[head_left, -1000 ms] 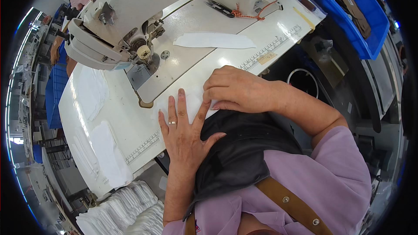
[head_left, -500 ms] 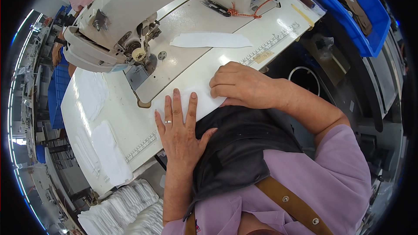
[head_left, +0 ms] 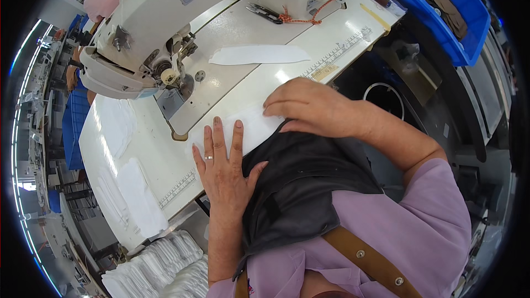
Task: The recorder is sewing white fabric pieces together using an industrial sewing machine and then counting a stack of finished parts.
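Note:
My left hand [head_left: 225,179], a ring on one finger, lies flat with fingers spread on the near end of a white cloth piece [head_left: 251,126] at the table's front edge. My right hand [head_left: 320,109] bends over the other end of that cloth. Its fingertips touch the cloth, and the thumb stands apart from them, with nothing visible between. Beyond both hands, a second white cloth strip [head_left: 259,54] lies flat beside the sewing machine [head_left: 157,27]. The machine's needle area is up and to the left of my left hand.
Black thread snips [head_left: 265,13] on an orange cord lie near the machine's base. More white cloth pieces [head_left: 141,198] rest on the table's left part, and stacked white pieces [head_left: 152,265] sit below it. A blue bin [head_left: 475,44] with dark and brown cloth stands at far right.
My right hand's thumb has parted from its fingers, which were bunched at the cloth's end. My left hand stays flat on the cloth. The whole view has shifted slightly.

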`<state>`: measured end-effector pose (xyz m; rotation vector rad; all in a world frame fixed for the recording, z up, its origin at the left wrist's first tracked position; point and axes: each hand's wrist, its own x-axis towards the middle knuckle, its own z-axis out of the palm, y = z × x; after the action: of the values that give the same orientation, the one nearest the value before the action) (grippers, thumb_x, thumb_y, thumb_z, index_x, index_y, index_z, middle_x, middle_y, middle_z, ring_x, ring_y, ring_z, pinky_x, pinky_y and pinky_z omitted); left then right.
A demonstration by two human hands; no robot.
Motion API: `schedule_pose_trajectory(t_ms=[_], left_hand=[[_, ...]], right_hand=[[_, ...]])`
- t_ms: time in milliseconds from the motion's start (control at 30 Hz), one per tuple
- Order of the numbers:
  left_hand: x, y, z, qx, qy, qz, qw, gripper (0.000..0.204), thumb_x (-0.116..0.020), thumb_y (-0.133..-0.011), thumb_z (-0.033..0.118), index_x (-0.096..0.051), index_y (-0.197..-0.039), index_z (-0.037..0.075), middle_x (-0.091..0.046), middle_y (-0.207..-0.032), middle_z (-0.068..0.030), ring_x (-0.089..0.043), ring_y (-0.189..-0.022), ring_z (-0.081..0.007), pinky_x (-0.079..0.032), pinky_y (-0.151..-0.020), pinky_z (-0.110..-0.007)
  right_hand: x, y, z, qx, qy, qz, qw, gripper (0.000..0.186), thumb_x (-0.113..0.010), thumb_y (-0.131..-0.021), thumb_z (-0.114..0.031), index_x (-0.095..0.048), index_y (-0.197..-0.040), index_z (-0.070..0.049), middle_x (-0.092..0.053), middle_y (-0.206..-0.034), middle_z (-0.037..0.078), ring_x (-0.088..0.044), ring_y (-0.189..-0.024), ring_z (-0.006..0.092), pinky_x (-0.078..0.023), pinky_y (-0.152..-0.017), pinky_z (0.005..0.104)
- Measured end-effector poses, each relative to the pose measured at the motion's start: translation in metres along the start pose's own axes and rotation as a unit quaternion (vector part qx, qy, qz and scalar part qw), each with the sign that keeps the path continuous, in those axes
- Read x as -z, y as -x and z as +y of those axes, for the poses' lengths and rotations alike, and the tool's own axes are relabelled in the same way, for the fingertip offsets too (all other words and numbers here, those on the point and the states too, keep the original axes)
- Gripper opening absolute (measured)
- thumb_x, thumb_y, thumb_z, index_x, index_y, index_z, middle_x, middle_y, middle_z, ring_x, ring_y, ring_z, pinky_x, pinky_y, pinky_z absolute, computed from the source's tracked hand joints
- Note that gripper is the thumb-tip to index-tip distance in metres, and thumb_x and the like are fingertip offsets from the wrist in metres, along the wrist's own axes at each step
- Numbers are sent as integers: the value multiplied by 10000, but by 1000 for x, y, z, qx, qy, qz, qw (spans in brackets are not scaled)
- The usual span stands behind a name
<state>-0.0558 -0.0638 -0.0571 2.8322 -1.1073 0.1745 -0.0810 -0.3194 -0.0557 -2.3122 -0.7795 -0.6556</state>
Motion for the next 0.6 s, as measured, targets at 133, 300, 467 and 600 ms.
schedule_pose_trajectory(t_ms=[133,300,467,600], left_hand=[[3,3,2,-3,1,4,1000,973,-792,-696,494,-366,-1515,185,-313,-1571,-158,-328,-1429,-364,-241,-1134,-597],[-1,4,3,15,-21,8,1000,912,-771,-744,443,-371,-1510,153,-358,-1554,-138,-355,-1423,-328,-272,-1121,-576],[-8,6,2,18,-36,64,997,645,-695,-857,259,-474,-1448,128,-499,-1466,-101,-483,-1343,-275,-377,-1062,-449],[-9,11,0,-12,-70,96,993,508,-674,-844,141,-589,-1343,107,-626,-1330,-80,-605,-1217,-240,-436,-970,-382]], right_hand=[[-10,2,-2,11,-24,-30,999,203,-712,-762,-97,-582,-918,-84,-591,-968,62,-590,-934,263,-475,-837,389],[1,15,4,14,36,-33,999,171,-717,-757,-98,-593,-875,-89,-598,-921,56,-595,-913,250,-480,-795,374],[12,24,-6,-66,39,8,997,189,-754,-756,-132,-622,-881,-78,-615,-913,60,-605,-898,255,-481,-792,372],[-3,32,-16,-122,-45,81,988,202,-765,-793,-142,-650,-936,-57,-636,-869,71,-628,-818,261,-499,-712,353]])
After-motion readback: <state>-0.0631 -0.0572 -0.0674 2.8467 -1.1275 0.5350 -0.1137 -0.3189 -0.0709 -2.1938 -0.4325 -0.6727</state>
